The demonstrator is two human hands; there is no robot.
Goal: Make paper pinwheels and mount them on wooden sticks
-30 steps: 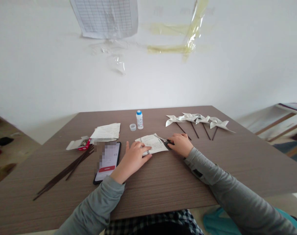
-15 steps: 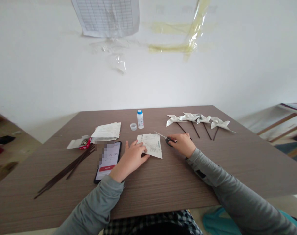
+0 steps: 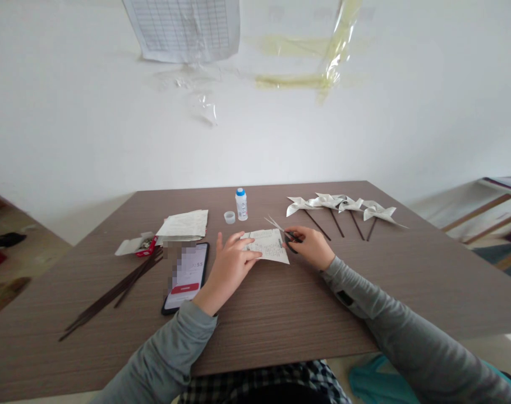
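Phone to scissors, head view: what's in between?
In the head view, the left hand and the printed paper sheet it touches lie between the phone and the scissors in the right hand.

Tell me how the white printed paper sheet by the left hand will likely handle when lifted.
The white printed paper sheet will probably flop, looking thin and extending past the fingers of the left hand. It likely creases easily: the similar-looking off-white paper pinwheels have bent blades.
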